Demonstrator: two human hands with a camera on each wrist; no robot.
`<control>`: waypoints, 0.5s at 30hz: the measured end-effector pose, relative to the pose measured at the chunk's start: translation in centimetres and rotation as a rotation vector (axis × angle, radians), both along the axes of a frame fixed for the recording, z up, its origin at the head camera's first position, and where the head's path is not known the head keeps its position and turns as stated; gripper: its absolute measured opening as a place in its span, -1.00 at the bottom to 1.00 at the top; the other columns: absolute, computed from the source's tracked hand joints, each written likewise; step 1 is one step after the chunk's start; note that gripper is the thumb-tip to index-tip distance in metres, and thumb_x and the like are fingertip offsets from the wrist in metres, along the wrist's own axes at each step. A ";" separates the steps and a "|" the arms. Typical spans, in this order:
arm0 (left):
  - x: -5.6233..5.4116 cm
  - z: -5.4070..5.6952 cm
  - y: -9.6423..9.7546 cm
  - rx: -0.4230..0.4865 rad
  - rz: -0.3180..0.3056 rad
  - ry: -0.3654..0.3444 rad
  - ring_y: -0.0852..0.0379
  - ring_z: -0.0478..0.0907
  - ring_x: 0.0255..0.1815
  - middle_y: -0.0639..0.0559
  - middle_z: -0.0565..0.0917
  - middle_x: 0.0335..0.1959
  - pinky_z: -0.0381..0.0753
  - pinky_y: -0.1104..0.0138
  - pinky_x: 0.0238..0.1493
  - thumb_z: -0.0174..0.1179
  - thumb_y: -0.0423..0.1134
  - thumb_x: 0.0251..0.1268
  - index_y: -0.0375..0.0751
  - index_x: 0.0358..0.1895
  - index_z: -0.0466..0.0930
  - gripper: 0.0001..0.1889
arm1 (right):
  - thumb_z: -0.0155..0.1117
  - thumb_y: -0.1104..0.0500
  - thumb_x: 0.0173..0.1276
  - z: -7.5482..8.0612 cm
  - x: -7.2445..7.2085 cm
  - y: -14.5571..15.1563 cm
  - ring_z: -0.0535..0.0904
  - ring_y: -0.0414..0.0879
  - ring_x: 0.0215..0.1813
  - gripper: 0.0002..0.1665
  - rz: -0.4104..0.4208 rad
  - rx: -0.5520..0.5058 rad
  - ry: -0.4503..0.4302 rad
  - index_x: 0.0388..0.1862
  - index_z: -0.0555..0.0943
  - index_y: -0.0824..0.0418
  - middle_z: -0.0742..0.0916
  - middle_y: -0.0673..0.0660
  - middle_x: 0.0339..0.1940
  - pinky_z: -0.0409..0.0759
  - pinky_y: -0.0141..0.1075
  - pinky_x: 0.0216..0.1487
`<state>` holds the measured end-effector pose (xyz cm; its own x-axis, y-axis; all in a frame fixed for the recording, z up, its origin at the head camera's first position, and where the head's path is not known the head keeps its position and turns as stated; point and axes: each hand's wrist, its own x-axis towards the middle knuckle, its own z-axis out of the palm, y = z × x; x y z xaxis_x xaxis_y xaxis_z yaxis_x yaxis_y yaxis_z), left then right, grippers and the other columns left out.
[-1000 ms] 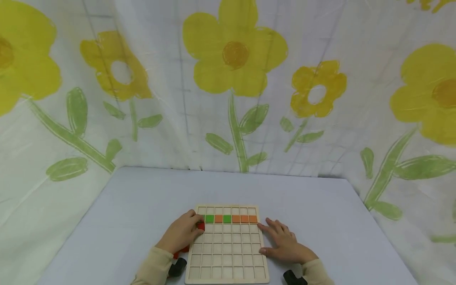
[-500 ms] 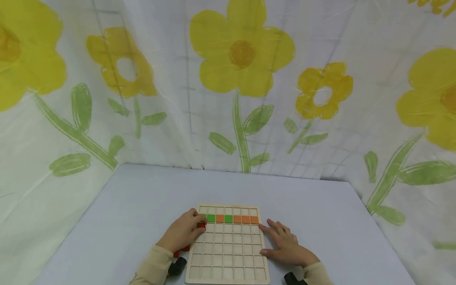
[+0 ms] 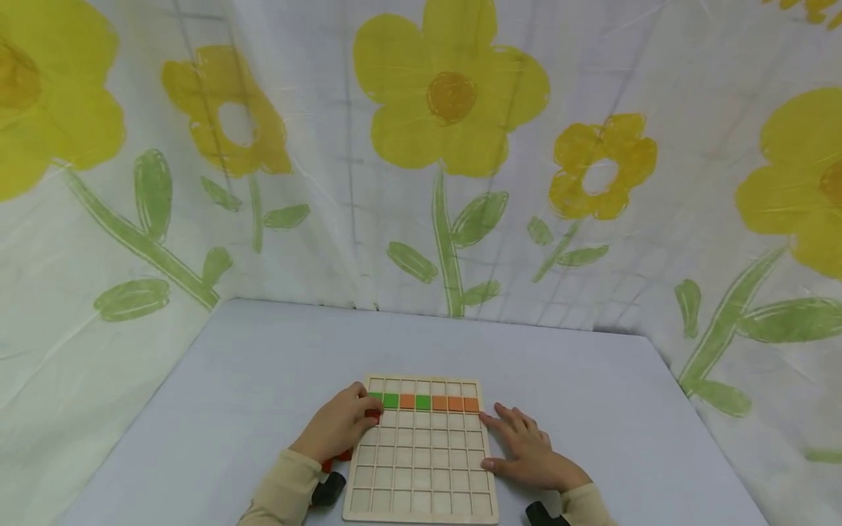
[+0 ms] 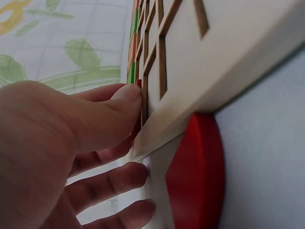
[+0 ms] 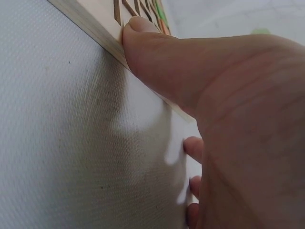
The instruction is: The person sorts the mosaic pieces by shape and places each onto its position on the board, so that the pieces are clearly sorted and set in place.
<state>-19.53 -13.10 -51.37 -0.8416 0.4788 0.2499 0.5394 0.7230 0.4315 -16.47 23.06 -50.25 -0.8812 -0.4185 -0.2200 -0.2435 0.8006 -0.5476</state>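
Observation:
A pale wooden grid board [image 3: 421, 459] lies on the table. In its second row from the far end sits a line of green tiles [image 3: 423, 402] and orange tiles [image 3: 455, 404]. At the left end of the third row, my left hand [image 3: 337, 425] pinches a small red tile [image 3: 373, 415] between thumb and forefinger. In the left wrist view this red tile [image 4: 137, 129] stands at the board's edge, partly hidden by the thumb; the other fingers hang loosely apart. My right hand [image 3: 528, 454] rests at the board's right edge with spread fingers, its thumb on the rim.
Red pieces [image 3: 343, 454] lie on the table left of the board, partly hidden under the left wrist; one thick red piece [image 4: 198, 171] shows close up in the left wrist view. A white table [image 3: 276, 351] spreads around, with a flowered curtain [image 3: 316, 219] behind it.
The head view has shifted slightly. My left fingers have moved a little, and more of the leftmost green tile shows while less of the red tile does. The right hand stays in place.

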 end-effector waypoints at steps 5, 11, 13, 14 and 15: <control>0.0 -0.1 0.2 0.005 0.037 -0.012 0.30 0.31 -0.42 0.10 0.49 -0.28 0.44 0.42 -0.39 0.32 -0.23 0.20 -0.11 -0.13 0.64 -0.81 | 0.17 -0.33 0.28 -0.1 0.0 0.0 -0.15 0.35 0.51 -0.10 0.004 0.002 0.004 0.52 0.14 -0.09 0.07 0.19 0.56 0.00 0.44 0.18; 0.0 0.0 0.2 0.030 0.057 -0.046 0.32 0.31 -0.43 0.12 0.50 -0.28 0.44 0.42 -0.38 0.31 -0.23 0.21 -0.13 -0.17 0.61 -0.84 | 0.16 -0.34 0.27 -0.2 -0.1 0.0 -0.15 0.36 0.50 -0.09 0.003 0.002 0.001 0.52 0.14 -0.09 0.06 0.19 0.56 -0.01 0.45 0.18; 0.0 -0.1 0.2 0.040 0.051 -0.056 0.32 0.31 -0.42 0.10 0.50 -0.27 0.44 0.41 -0.38 0.30 -0.25 0.22 -0.14 -0.16 0.61 -0.84 | 0.16 -0.34 0.27 -0.2 0.0 0.0 -0.15 0.36 0.50 -0.09 0.004 0.003 0.003 0.52 0.14 -0.09 0.06 0.19 0.56 -0.01 0.45 0.17; 0.0 -0.1 0.2 0.045 0.047 -0.060 0.31 0.32 -0.42 0.09 0.50 -0.27 0.45 0.41 -0.37 0.30 -0.25 0.22 -0.15 -0.16 0.61 -0.84 | 0.16 -0.35 0.27 -0.2 0.0 0.0 -0.15 0.36 0.50 -0.08 0.004 0.005 0.004 0.52 0.14 -0.09 0.07 0.19 0.56 -0.01 0.46 0.18; -0.1 -0.2 0.1 0.047 0.042 -0.067 0.31 0.33 -0.41 0.09 0.49 -0.26 0.45 0.41 -0.37 0.29 -0.25 0.23 -0.15 -0.15 0.61 -0.84 | 0.16 -0.34 0.27 -0.2 0.0 0.0 -0.15 0.36 0.50 -0.08 0.003 0.003 0.002 0.52 0.14 -0.09 0.07 0.19 0.56 -0.02 0.46 0.18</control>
